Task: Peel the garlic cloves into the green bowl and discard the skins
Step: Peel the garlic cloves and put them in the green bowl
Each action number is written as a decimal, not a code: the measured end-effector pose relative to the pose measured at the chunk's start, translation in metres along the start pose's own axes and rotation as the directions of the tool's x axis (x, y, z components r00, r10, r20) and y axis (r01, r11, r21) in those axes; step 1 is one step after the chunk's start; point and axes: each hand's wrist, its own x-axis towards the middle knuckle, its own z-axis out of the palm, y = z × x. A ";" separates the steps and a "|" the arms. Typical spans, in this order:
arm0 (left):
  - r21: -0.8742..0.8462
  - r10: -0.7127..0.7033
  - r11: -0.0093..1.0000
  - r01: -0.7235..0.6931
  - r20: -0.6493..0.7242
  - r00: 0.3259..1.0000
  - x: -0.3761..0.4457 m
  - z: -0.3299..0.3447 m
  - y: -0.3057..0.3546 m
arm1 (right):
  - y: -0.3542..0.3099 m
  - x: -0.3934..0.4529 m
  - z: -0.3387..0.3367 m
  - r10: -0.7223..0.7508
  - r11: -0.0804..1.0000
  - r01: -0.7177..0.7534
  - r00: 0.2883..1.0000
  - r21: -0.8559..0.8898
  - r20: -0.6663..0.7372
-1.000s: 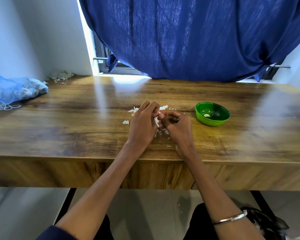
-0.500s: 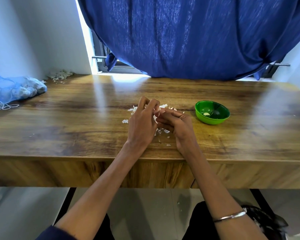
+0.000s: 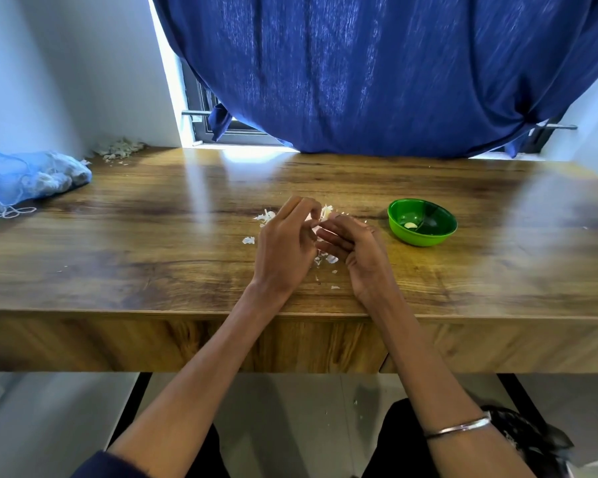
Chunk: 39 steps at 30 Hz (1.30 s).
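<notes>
Garlic, apparently a small pale clove [image 3: 325, 215], is sitting pinched between both hands above the middle of the wooden worktop [image 3: 152, 257], with a blue mesh bag [image 3: 32, 177] lying far off at the left edge. The left hand [image 3: 283, 246] is curling its fingers onto the clove, white skins [image 3: 265, 215] lying around it, while the right hand [image 3: 356, 250] is gripping it too. Further right, well apart, the green bowl [image 3: 422, 222] is holding one peeled clove [image 3: 409, 225].

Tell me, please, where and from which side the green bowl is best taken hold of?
Pinch the green bowl at its near-left rim, coming from the left with the right hand. It stands upright and open, with sloping sides that suit a rim pinch, and that edge lies nearest the hand.
</notes>
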 end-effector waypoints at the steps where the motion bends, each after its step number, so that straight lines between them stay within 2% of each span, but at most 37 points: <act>1: -0.025 -0.020 1.000 0.019 -0.009 1.000 0.000 0.000 -0.001 | 0.001 0.001 0.000 -0.001 1.000 0.001 1.000 -0.006 0.000; 10: -0.146 -0.110 0.985 0.090 -0.139 0.984 -0.001 0.000 0.001 | 0.002 0.005 -0.003 0.017 0.999 -0.015 0.999 0.038 -0.051; 13: -0.145 -0.192 0.975 0.168 -0.165 0.968 0.001 -0.003 0.000 | 0.004 0.007 -0.004 0.015 0.998 -0.011 0.998 0.057 -0.069; 15: -0.113 -0.277 0.958 0.263 -0.136 0.951 0.000 -0.004 -0.003 | 0.005 0.007 -0.003 0.012 0.999 -0.009 0.998 0.048 -0.068; 18: 0.030 -0.317 0.947 0.319 -0.055 0.947 -0.002 -0.002 -0.008 | 0.006 0.009 -0.004 0.013 0.999 -0.011 0.997 0.035 -0.075; 21: 0.066 -0.313 0.948 0.311 0.037 0.949 -0.003 0.000 -0.009 | 0.007 0.010 -0.004 0.005 1.000 -0.004 0.996 0.010 -0.094; 25: 0.078 -0.274 0.961 0.266 0.119 0.954 -0.001 -0.001 -0.007 | 0.010 0.010 -0.002 -0.079 0.991 0.066 0.991 -0.118 -0.112; 34: 0.114 -0.282 0.955 0.275 0.049 0.958 -0.001 0.000 -0.004 | 0.014 0.011 -0.002 -0.151 0.961 0.124 0.984 -0.246 -0.092; 39: 0.026 -0.262 0.965 0.262 0.005 0.965 0.001 -0.001 -0.005 | 0.014 0.009 -0.002 -0.185 0.942 0.152 0.979 -0.298 -0.085</act>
